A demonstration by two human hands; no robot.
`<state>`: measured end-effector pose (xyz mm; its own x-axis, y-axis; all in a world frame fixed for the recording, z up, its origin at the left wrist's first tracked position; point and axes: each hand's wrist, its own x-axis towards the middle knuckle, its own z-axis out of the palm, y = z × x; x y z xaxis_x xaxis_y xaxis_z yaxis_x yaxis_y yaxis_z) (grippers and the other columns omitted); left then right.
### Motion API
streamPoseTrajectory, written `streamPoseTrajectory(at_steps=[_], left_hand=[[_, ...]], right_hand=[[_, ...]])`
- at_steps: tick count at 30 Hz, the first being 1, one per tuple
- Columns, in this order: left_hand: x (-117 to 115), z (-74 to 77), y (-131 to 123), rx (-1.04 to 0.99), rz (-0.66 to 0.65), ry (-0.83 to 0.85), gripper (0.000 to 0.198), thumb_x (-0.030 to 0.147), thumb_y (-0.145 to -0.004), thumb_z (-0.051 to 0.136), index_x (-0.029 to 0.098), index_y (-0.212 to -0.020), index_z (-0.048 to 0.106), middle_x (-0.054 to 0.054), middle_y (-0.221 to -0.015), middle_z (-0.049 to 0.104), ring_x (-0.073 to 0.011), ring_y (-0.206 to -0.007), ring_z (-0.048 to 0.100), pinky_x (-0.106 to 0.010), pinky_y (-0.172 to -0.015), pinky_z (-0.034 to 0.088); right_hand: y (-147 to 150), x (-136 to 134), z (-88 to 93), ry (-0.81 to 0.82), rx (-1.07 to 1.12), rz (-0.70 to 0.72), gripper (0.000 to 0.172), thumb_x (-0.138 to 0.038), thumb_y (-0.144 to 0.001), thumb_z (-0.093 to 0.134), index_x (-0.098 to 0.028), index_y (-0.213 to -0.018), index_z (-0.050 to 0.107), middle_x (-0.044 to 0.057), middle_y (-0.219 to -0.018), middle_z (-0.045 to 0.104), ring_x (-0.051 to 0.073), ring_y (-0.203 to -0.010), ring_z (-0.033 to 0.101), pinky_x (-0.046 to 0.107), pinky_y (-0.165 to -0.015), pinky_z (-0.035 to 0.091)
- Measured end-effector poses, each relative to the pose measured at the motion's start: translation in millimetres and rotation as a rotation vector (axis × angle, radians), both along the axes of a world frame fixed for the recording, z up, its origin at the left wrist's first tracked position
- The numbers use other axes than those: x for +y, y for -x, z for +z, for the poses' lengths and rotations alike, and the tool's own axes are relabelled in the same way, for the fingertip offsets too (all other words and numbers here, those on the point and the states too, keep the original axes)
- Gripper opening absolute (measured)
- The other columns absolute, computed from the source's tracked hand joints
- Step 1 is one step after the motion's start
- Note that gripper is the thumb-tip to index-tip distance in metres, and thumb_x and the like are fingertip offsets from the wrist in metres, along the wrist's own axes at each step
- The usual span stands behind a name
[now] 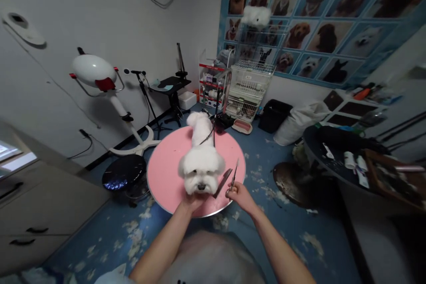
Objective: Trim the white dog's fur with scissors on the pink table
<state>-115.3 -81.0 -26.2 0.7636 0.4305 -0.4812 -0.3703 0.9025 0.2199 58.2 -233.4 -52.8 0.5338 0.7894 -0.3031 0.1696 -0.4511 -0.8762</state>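
Observation:
A white fluffy dog (201, 166) faces me on a round pink grooming table (166, 164), with a dark strap across its back. My left hand (194, 202) is under the dog's chin, cupping it from below; its fingers are mostly hidden by the fur. My right hand (238, 193) is closed around the handles of a pair of scissors (234, 175), whose blades point up and away, to the right of the dog's head. Between the dog's face and the scissors, a dark comb (222, 184) lies at a slant on the tabletop.
A black stool (124, 172) and a white standing dryer (95, 70) are on the left. Behind the dog are a shelf cart (211, 80) and stacked cages (248, 91). A dark side table (319, 151) with bottles stands right. Hair clumps litter the blue floor (266, 230).

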Motion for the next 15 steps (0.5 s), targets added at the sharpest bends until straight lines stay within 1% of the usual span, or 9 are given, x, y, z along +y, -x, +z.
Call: streamPoseTrajectory(at_steps=[1,3,5,6,8,9,11,13,15], left_hand=[[0.0,2.1,1.8,0.015,0.010,0.013,0.011,0.030,-0.093,0.069,0.020,-0.095,0.073,-0.004,-0.094,0.077,-0.0131,-0.080,0.069,-0.021,-0.069,0.058],[0.9,4.1,5.1,0.039,0.032,0.022,0.014,0.030,-0.098,0.063,0.021,-0.094,0.074,-0.004,-0.094,0.078,-0.0137,-0.081,0.070,-0.023,-0.072,0.059],[2.8,2.2,7.5,0.026,0.040,0.004,0.019,0.030,-0.100,0.059,0.021,-0.096,0.075,-0.004,-0.096,0.079,-0.0154,-0.085,0.072,-0.026,-0.078,0.061],[3.9,-0.4,8.5,0.008,0.031,-0.015,0.018,0.031,-0.099,0.061,0.021,-0.097,0.076,-0.004,-0.097,0.080,-0.0163,-0.088,0.073,-0.028,-0.082,0.061],[6.3,-7.8,10.3,-0.030,0.012,-0.070,0.014,0.032,-0.092,0.072,0.021,-0.098,0.078,-0.004,-0.100,0.081,-0.0183,-0.091,0.074,-0.032,-0.087,0.062],[7.5,-12.1,11.3,-0.046,0.006,-0.097,0.016,0.032,-0.085,0.080,0.021,-0.097,0.078,-0.004,-0.101,0.082,-0.0186,-0.091,0.074,-0.032,-0.088,0.062],[9.4,-20.2,13.7,-0.080,0.007,-0.141,0.028,0.028,-0.073,0.091,0.022,-0.097,0.078,-0.002,-0.103,0.082,-0.0186,-0.091,0.075,-0.032,-0.092,0.061],[10.6,-25.9,15.9,-0.115,0.016,-0.152,0.036,0.023,-0.067,0.096,0.023,-0.098,0.078,-0.001,-0.103,0.083,-0.0180,-0.091,0.076,-0.032,-0.094,0.061],[11.5,-29.0,17.4,-0.146,0.011,-0.143,0.039,0.019,-0.066,0.097,0.024,-0.099,0.078,0.000,-0.103,0.083,-0.0176,-0.091,0.077,-0.031,-0.092,0.062]], right_hand=[[3.0,-0.5,10.1,-0.048,-0.148,0.058,0.022,-0.028,-0.083,0.074,-0.020,-0.099,0.059,0.001,-0.084,0.065,0.019,-0.077,0.061,0.029,-0.075,0.049],[7.8,1.3,30.0,-0.071,-0.426,0.165,0.015,-0.023,-0.089,0.065,-0.019,-0.102,0.060,0.005,-0.096,0.069,0.020,-0.088,0.063,0.031,-0.083,0.048],[10.0,6.4,48.6,-0.028,-0.606,0.285,0.017,-0.017,-0.092,0.057,-0.018,-0.109,0.061,0.009,-0.106,0.070,0.021,-0.096,0.064,0.032,-0.088,0.048],[10.0,9.7,57.2,-0.007,-0.668,0.342,0.020,-0.017,-0.092,0.057,-0.017,-0.112,0.061,0.011,-0.110,0.071,0.022,-0.099,0.064,0.032,-0.090,0.048],[7.8,17.0,73.1,0.017,-0.773,0.447,0.028,-0.021,-0.091,0.063,-0.016,-0.118,0.061,0.014,-0.116,0.070,0.024,-0.104,0.065,0.034,-0.093,0.049],[6.0,20.4,80.3,0.036,-0.816,0.483,0.031,-0.022,-0.090,0.066,-0.015,-0.120,0.060,0.015,-0.119,0.070,0.025,-0.107,0.065,0.035,-0.094,0.048],[1.8,25.2,93.3,0.109,-0.857,0.514,0.031,-0.020,-0.095,0.062,-0.015,-0.125,0.060,0.016,-0.124,0.071,0.026,-0.108,0.067,0.034,-0.093,0.048],[-1.6,26.6,104.2,0.196,-0.847,0.517,0.029,-0.015,-0.101,0.052,-0.016,-0.129,0.058,0.015,-0.127,0.072,0.024,-0.108,0.069,0.032,-0.089,0.048],[-2.9,25.6,113.3,0.223,-0.848,0.536,0.028,-0.016,-0.102,0.052,-0.016,-0.130,0.058,0.015,-0.128,0.073,0.024,-0.111,0.070,0.031,-0.089,0.048]])
